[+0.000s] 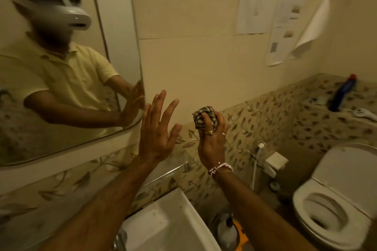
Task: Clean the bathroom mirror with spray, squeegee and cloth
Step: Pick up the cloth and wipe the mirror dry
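Observation:
The bathroom mirror [67, 140] hangs on the left wall and reflects a person in a yellow shirt wearing a white headset. My left hand [158, 130] is raised flat with fingers spread, just right of the mirror's lower right corner. My right hand [212, 140] is closed around a balled-up checked cloth [201, 115], held in front of the tiled wall, apart from the mirror. No squeegee is visible. A blue bottle with a red cap [344, 92] stands on the ledge at the far right.
A white sink [171, 218] sits below my arms, with a metal rail [167, 173] on the wall above it. An open toilet [334, 201] is at the right, with a hand sprayer [260, 146] beside it. Papers [261, 0] hang on the wall.

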`<state>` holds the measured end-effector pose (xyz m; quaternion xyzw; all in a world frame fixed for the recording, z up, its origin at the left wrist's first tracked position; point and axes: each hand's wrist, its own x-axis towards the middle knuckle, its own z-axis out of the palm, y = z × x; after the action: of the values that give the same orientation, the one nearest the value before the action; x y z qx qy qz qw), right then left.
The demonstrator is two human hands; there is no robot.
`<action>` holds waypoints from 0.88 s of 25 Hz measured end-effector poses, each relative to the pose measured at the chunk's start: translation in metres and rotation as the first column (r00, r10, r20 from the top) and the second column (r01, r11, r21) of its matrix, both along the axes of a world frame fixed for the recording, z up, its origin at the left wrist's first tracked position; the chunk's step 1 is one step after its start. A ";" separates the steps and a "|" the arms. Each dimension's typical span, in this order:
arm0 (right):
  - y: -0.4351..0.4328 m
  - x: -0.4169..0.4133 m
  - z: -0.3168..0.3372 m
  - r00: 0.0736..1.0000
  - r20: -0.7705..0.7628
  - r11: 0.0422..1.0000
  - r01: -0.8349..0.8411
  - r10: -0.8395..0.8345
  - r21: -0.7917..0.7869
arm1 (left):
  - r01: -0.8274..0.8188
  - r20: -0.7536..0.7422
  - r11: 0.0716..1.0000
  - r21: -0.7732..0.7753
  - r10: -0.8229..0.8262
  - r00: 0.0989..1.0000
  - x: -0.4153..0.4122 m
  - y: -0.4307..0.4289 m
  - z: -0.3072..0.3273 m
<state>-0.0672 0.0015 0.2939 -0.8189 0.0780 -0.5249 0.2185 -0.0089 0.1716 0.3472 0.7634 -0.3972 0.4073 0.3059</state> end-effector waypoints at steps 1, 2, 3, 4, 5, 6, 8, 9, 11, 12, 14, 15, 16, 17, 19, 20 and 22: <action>-0.010 -0.011 -0.005 0.999 -0.009 0.999 0.032 -0.032 0.008 | 0.037 -0.023 0.999 -0.002 -0.037 0.999 -0.003 -0.013 -0.005; -0.019 -0.021 -0.009 0.998 -0.017 0.998 0.057 -0.057 0.018 | 0.062 -0.044 0.998 -0.002 -0.062 0.997 -0.007 -0.025 -0.010; -0.031 -0.032 -0.014 0.996 -0.027 0.996 0.083 -0.082 0.026 | 0.092 -0.065 0.996 0.002 -0.091 0.994 -0.012 -0.040 -0.016; -0.043 -0.043 -0.018 0.994 -0.041 0.994 0.106 -0.104 0.030 | 0.126 -0.083 0.992 0.006 -0.125 0.989 -0.018 -0.056 -0.020; -0.055 -0.052 -0.022 0.991 -0.055 0.992 0.121 -0.119 0.032 | 0.158 -0.099 0.987 0.012 -0.156 0.983 -0.024 -0.071 -0.023; -0.070 -0.061 -0.026 0.989 -0.068 0.991 0.133 -0.131 0.033 | 0.186 -0.113 0.982 0.019 -0.183 0.977 -0.030 -0.089 -0.026; -0.098 -0.079 -0.033 0.986 -0.090 0.989 0.142 -0.137 0.044 | 0.226 -0.133 0.974 0.033 -0.220 0.966 -0.040 -0.123 -0.032; -0.112 -0.087 -0.035 0.984 -0.102 0.987 0.150 -0.144 0.051 | 0.238 -0.144 0.971 0.036 -0.230 0.962 -0.046 -0.140 -0.034; -0.144 -0.103 -0.042 0.979 -0.129 0.982 0.168 -0.157 0.081 | 0.266 -0.180 0.963 0.046 -0.254 0.950 -0.058 -0.177 -0.040; -0.158 -0.109 -0.046 0.978 -0.137 0.981 0.171 -0.158 0.088 | 0.279 -0.198 0.959 0.052 -0.264 0.944 -0.064 -0.193 -0.045; -0.186 -0.121 -0.061 0.972 -0.169 0.979 0.181 -0.163 0.096 | 0.301 -0.252 0.952 0.052 -0.279 0.927 -0.078 -0.222 -0.064; -0.196 -0.126 -0.071 0.968 -0.189 0.975 0.188 -0.165 0.115 | 0.311 -0.287 0.949 0.054 -0.284 0.915 -0.083 -0.233 -0.077; -0.203 -0.130 -0.080 0.964 -0.210 0.971 0.194 -0.161 0.143 | 0.323 -0.320 0.944 0.066 -0.287 0.903 -0.088 -0.241 -0.091; -0.207 -0.135 -0.092 0.960 -0.235 0.964 0.198 -0.155 0.175 | 0.337 -0.350 0.938 0.085 -0.288 0.891 -0.092 -0.247 -0.107; -0.213 -0.143 -0.114 0.945 -0.293 0.952 0.214 -0.145 0.220 | 0.362 -0.412 0.926 0.106 -0.290 0.864 -0.096 -0.256 -0.136; -0.215 -0.146 -0.126 0.935 -0.323 0.946 0.228 -0.146 0.233 | 0.374 -0.444 0.921 0.106 -0.293 0.847 -0.096 -0.259 -0.149; -0.217 -0.151 -0.149 0.915 -0.371 0.929 0.264 -0.157 0.259 | 0.397 -0.495 0.910 0.118 -0.292 0.818 -0.096 -0.266 -0.174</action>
<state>-0.2186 -0.2151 0.1446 -0.8411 0.2834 -0.3760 0.2662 -0.1051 -0.0947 0.1731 0.7820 -0.4856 0.1037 0.3767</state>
